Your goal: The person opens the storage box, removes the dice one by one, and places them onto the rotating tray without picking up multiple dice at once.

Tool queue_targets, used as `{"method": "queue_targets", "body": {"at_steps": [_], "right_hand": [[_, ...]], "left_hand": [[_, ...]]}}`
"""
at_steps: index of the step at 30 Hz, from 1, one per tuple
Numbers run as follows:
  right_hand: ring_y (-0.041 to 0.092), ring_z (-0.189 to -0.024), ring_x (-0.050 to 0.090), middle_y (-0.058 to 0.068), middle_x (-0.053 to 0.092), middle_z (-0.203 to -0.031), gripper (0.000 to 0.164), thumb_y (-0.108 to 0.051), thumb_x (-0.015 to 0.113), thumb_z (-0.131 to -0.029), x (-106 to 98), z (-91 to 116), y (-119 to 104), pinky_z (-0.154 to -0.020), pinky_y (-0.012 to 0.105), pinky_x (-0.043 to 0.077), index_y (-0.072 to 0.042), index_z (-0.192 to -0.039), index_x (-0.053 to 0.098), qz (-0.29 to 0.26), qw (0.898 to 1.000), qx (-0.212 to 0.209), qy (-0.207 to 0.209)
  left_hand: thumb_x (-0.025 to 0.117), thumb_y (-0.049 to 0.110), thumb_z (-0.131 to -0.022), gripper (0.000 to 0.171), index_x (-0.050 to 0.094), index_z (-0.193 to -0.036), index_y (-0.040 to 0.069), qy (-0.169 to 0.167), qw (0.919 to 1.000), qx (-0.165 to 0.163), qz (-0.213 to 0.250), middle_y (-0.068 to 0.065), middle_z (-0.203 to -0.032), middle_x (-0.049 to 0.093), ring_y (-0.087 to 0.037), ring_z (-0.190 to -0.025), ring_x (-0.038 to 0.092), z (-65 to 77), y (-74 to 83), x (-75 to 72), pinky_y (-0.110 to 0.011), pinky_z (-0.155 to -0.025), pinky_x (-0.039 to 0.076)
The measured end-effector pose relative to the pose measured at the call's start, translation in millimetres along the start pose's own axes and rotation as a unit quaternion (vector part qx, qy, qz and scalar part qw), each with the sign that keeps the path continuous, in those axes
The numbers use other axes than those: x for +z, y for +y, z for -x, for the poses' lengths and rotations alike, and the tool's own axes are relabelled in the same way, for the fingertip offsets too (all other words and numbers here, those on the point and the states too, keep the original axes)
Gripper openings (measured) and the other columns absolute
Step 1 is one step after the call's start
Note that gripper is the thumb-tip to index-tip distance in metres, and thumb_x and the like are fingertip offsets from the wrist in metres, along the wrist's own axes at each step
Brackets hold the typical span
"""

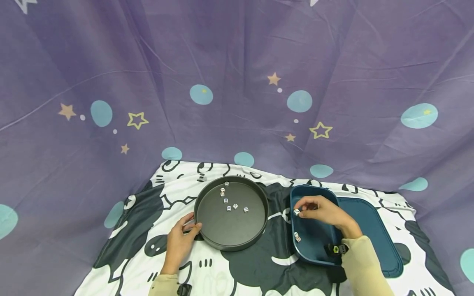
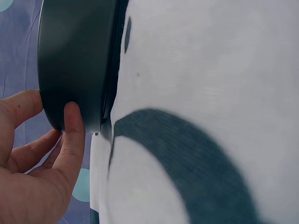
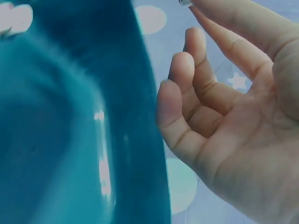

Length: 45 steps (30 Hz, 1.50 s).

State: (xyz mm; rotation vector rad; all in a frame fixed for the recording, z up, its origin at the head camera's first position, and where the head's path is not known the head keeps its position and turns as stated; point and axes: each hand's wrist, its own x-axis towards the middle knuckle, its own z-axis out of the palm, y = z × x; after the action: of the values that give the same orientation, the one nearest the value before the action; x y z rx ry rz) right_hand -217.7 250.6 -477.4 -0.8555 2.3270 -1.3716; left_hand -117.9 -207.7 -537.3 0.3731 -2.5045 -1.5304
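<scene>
In the head view my left hand rests against the near left side of a round dark pan. Its fingers touch the pan's outer wall in the left wrist view, with the thumb at the rim. Several small white dice lie scattered on the pan's floor. Over the blue rectangular container, my right hand pinches a white die between thumb and finger. Two more dice lie close together inside that container, near its left wall.
A flat blue lid lies to the right of the container, partly beside it. Beneath everything is a black and white patterned cloth. A purple curtain with stars and dots hangs behind.
</scene>
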Motion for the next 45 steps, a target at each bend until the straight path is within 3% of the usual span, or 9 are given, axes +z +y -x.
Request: {"method": "queue_targets", "body": {"at_steps": [7,14,26,36,39,45], "right_hand": [[0.023,-0.076,0.06,0.009,0.063,-0.092,0.02,-0.017,0.071,-0.095,4.4,-14.5,-19.0,-0.068,0.035,0.053,-0.009,-0.113,0.072,-0.012,1.0,0.003,0.007],[0.04,-0.079,0.057,0.011,0.063,-0.093,0.022,-0.018,0.07,-0.096,11.5,-35.1,-36.9,-0.071,0.045,0.053,-0.008,-0.115,0.071,-0.028,1.0,-0.003,0.004],[0.029,-0.073,0.053,0.013,0.061,-0.089,0.021,-0.014,0.071,-0.095,28.4,-77.8,-60.9,-0.064,0.031,0.047,-0.006,-0.115,0.072,-0.052,0.998,-0.03,0.012],[0.028,-0.073,0.055,0.011,0.065,-0.09,0.023,-0.013,0.072,-0.094,53.1,-116.6,-71.4,-0.064,0.031,0.044,-0.005,-0.116,0.072,-0.015,0.998,-0.053,0.028],[0.031,-0.074,0.054,0.016,0.064,-0.09,0.023,-0.008,0.071,-0.094,62.6,-126.7,-79.0,-0.065,0.035,0.044,0.0,-0.116,0.07,-0.02,0.998,-0.044,0.037],[0.033,-0.076,0.055,0.016,0.063,-0.091,0.02,-0.005,0.07,-0.093,75.3,-135.8,-99.6,-0.067,0.034,0.045,0.0,-0.113,0.071,-0.038,0.996,-0.064,0.052]], "left_hand": [[0.076,0.024,-0.092,0.05,0.061,-0.137,0.01,0.001,1.0,0.001,0.003,-0.014,-0.111,0.072,-0.029,-0.107,0.067,0.7,0.2,-0.7,-0.053,-0.103,0.04],[0.076,0.024,-0.091,0.05,0.061,-0.137,0.009,0.0,1.0,0.005,0.007,-0.015,-0.112,0.072,-0.03,-0.107,0.067,0.0,0.6,-0.8,-0.053,-0.102,0.04],[0.077,0.025,-0.091,0.05,0.061,-0.136,0.011,-0.001,1.0,0.005,0.005,-0.014,-0.116,0.071,-0.029,-0.106,0.068,-0.4,-0.9,-0.2,-0.053,-0.102,0.041],[0.077,0.024,-0.091,0.05,0.061,-0.136,0.01,0.001,0.9999,0.002,0.01,-0.014,-0.112,0.072,-0.029,-0.106,0.068,-0.5,-2.8,-0.9,-0.052,-0.103,0.041],[0.077,0.024,-0.091,0.05,0.062,-0.136,0.01,0.002,0.9999,0.003,0.011,-0.014,-0.111,0.073,-0.029,-0.106,0.068,-0.4,-3.0,-0.8,-0.052,-0.102,0.041],[0.077,0.024,-0.091,0.049,0.062,-0.136,0.011,0.003,0.9999,0.006,0.013,-0.014,-0.112,0.072,-0.028,-0.105,0.068,-0.3,-3.5,-0.5,-0.052,-0.101,0.042]]}}
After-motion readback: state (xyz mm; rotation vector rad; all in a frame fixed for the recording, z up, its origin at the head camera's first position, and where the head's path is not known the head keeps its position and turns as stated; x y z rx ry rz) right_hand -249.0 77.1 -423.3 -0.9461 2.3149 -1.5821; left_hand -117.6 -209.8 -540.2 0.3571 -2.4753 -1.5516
